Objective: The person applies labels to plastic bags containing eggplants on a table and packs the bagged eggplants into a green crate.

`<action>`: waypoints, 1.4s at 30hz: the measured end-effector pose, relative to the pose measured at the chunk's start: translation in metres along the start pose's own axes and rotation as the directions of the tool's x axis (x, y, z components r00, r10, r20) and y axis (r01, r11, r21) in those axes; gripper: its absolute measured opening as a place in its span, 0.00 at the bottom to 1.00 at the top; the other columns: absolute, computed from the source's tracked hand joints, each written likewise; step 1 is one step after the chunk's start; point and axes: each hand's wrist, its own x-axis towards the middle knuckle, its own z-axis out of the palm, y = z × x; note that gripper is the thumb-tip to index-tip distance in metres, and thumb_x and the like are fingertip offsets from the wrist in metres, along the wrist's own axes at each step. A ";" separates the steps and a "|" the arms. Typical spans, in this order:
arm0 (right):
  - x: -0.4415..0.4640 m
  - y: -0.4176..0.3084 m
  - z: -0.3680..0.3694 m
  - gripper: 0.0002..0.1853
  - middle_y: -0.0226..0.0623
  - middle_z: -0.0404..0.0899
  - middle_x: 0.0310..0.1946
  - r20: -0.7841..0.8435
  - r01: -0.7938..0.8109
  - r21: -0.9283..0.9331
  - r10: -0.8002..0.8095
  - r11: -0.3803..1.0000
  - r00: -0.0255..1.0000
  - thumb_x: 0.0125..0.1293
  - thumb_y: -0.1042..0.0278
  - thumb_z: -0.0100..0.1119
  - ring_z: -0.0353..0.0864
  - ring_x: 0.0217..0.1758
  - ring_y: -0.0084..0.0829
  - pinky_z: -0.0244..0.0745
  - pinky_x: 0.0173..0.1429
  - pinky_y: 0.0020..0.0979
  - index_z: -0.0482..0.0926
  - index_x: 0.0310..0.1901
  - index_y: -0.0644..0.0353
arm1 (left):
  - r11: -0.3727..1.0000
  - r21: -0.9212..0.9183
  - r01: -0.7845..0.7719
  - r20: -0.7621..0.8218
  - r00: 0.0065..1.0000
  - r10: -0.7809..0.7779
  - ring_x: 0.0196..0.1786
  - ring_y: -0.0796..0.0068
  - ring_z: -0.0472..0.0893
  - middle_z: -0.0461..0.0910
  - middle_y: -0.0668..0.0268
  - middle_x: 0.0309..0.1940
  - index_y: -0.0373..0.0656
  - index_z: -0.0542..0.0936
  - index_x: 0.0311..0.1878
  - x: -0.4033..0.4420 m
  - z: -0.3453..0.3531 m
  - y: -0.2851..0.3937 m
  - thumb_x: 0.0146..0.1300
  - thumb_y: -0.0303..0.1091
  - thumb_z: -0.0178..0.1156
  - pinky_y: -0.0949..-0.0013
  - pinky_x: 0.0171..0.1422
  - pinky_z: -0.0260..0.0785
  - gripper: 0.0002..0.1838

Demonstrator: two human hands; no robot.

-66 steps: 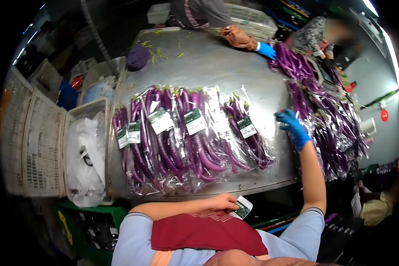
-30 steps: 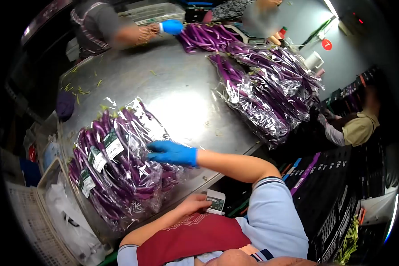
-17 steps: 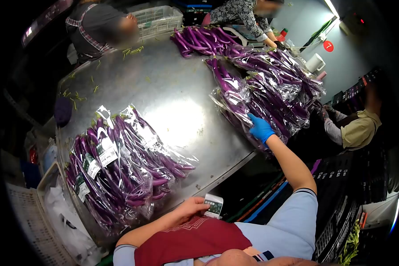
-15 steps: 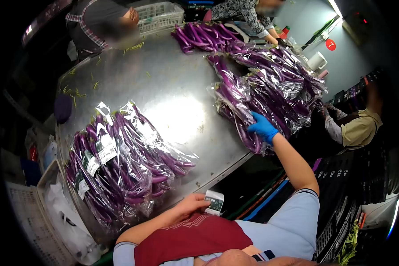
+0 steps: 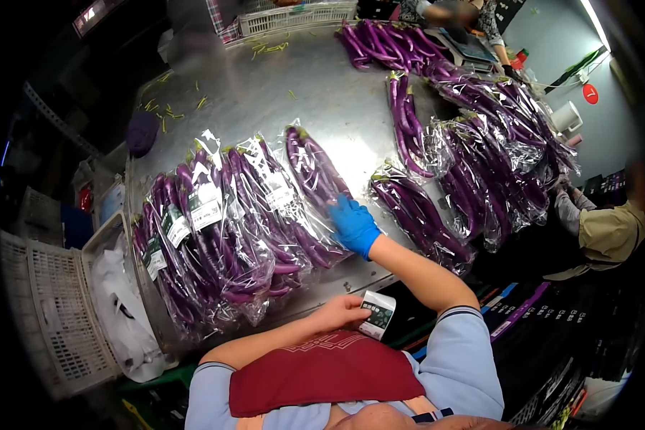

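My right hand (image 5: 355,223), in a blue glove, grips a clear bag of long purple eggplants (image 5: 309,161) lying on the steel table (image 5: 258,89). Left of it, several bagged eggplants (image 5: 226,244) lie side by side, some with white and green labels (image 5: 206,204). My bare left hand (image 5: 337,313) pinches a white and dark green label (image 5: 378,315) close to my red apron. To the right of my gloved hand is another bag of eggplants (image 5: 417,208), with a pile of bagged ones (image 5: 487,168) beyond it.
Loose eggplants (image 5: 390,44) lie at the far side by a scale (image 5: 467,46). Green stem scraps (image 5: 269,49) and a dark purple bundle (image 5: 142,134) are on the table. White crates (image 5: 64,315) stand at left. Co-workers are at the far side and right (image 5: 609,226).
My right hand has brought a bag of eggplants leftward from the right-hand pile to beside the labelled bags. My left hand still holds the label. The view has shifted.
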 end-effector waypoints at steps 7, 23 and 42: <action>-0.049 -0.001 -0.096 0.18 0.44 0.74 0.41 0.432 -0.187 0.797 -0.326 0.574 0.841 0.58 0.60 0.53 0.72 0.45 0.32 0.66 0.50 0.31 0.72 0.45 0.65 | 0.990 0.031 -0.136 -0.101 0.985 0.138 0.34 0.81 0.75 0.77 0.67 0.35 0.36 0.74 0.46 -0.012 0.012 0.035 0.57 0.28 0.55 0.77 0.39 0.68 0.13; -0.110 0.004 -0.101 0.11 0.43 0.74 0.30 0.346 -0.030 0.427 -0.133 0.904 0.929 0.55 0.59 0.53 0.74 0.34 0.44 0.69 0.37 0.37 0.75 0.31 0.59 | 0.978 -0.207 0.003 -0.163 0.986 -0.038 0.28 0.82 0.75 0.78 0.65 0.31 0.33 0.75 0.42 -0.014 0.029 0.010 0.57 0.27 0.54 0.82 0.30 0.66 0.10; -0.120 -0.074 -0.087 0.10 0.43 0.74 0.27 0.430 -0.014 0.296 -0.120 0.955 0.895 0.51 0.61 0.52 0.74 0.30 0.45 0.70 0.33 0.39 0.74 0.26 0.59 | 0.999 0.038 0.016 -0.252 0.968 -0.006 0.28 0.80 0.74 0.77 0.64 0.27 0.32 0.77 0.36 -0.050 0.009 0.027 0.57 0.26 0.53 0.78 0.32 0.66 0.08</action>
